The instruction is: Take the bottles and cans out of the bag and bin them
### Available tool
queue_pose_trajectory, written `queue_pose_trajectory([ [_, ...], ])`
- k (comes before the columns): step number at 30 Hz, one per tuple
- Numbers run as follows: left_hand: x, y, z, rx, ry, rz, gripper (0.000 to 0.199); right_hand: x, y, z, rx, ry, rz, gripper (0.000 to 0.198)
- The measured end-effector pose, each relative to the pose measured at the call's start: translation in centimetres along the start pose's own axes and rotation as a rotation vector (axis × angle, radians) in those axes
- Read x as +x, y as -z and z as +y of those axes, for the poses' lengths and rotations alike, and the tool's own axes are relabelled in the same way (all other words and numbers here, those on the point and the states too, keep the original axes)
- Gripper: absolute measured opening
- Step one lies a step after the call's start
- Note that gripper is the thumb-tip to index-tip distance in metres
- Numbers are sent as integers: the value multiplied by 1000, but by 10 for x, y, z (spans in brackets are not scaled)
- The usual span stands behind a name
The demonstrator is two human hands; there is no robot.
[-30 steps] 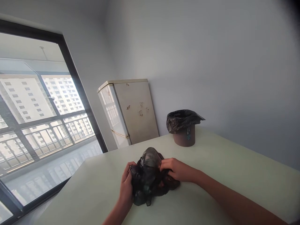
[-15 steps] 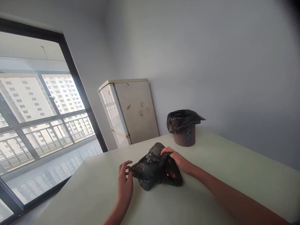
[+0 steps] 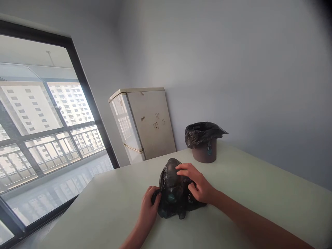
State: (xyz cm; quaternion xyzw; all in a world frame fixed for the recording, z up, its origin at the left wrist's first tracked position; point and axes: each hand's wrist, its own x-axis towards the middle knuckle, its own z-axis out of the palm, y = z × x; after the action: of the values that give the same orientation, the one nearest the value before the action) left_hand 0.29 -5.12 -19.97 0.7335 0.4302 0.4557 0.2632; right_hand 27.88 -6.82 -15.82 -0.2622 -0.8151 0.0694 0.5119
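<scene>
A black plastic garbage bag (image 3: 172,193) lies bunched on the table, bulging with something whose shape shows through the thin film. My left hand (image 3: 151,199) is closed at the bag's left side, pinching a gathered bit of its edge between thumb and fingers. Over the bag's right side is my right hand (image 3: 197,183), fingers stretched across the top and thumb apart from them, resting against the plastic. What lies inside the bag is mostly hidden.
A brown trash bin (image 3: 204,154) lined with a black bag (image 3: 197,138) stands at the far side of the pale green table (image 3: 246,186). Behind the table is an old white refrigerator (image 3: 153,128). A dark-framed glass door (image 3: 85,83) is on the left.
My left hand has moved right and closed on the bag's edge, drawing that side inward. The bag is more compact. My right hand has shifted slightly right, its fingers now over the bag's top.
</scene>
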Motion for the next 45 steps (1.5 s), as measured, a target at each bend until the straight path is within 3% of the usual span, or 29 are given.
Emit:
queue_pose_trajectory([
  [2, 0, 1, 1, -1, -3, 9, 23, 1, 2, -9, -26, 165, -73, 62],
  [4, 0, 1, 1, -2, 3, 14, 22, 4, 2, -15, -46, 264, -233, 56],
  [8, 0, 0, 3, -16, 17, 24, 23, 4, -8, -15, -144, 284, -500, 49],
  [11, 1, 1, 5, -54, 47, 54, 26, -2, -17, -6, -288, 240, -553, 51],
  [16, 0, 3, 7, -75, 63, 80, 35, -7, -19, 1, -404, 177, -574, 20],
  [19, 0, 7, 10, -65, 70, 99, 38, -4, -16, -2, -392, 113, -599, 25],
  [23, 4, 18, 13, -82, 105, 193, 41, 2, -12, -5, -334, 42, -540, 23],
  [25, 7, 24, 13, -84, 114, 264, 42, 4, -10, -4, -279, -63, -477, 13],
  [26, 8, 26, 12, -81, 118, 291, 43, 5, -8, -4, -249, -137, -446, 18],
  [29, 10, 30, 7, -56, 136, 345, 43, 4, -3, 2, -171, -356, -401, 62],
  [30, 11, 31, 5, -45, 144, 359, 44, 3, -1, 5, -152, -410, -409, 68],
  [31, 12, 32, 2, -39, 154, 371, 44, 2, 0, 9, -135, -453, -423, 66],
  [35, 17, 37, -20, -65, 230, 423, 47, -5, 0, 23, -35, -583, -465, 29],
  [38, 23, 42, -40, -116, 321, 457, 47, -9, -7, 34, -67, -635, -446, 41],
  [41, 27, 45, -50, -179, 401, 449, 46, -13, -17, 48, -174, -724, -326, 50],
  [45, 25, 39, -43, -255, 442, 296, 49, -18, -26, 64, 45, -955, -143, 48],
])
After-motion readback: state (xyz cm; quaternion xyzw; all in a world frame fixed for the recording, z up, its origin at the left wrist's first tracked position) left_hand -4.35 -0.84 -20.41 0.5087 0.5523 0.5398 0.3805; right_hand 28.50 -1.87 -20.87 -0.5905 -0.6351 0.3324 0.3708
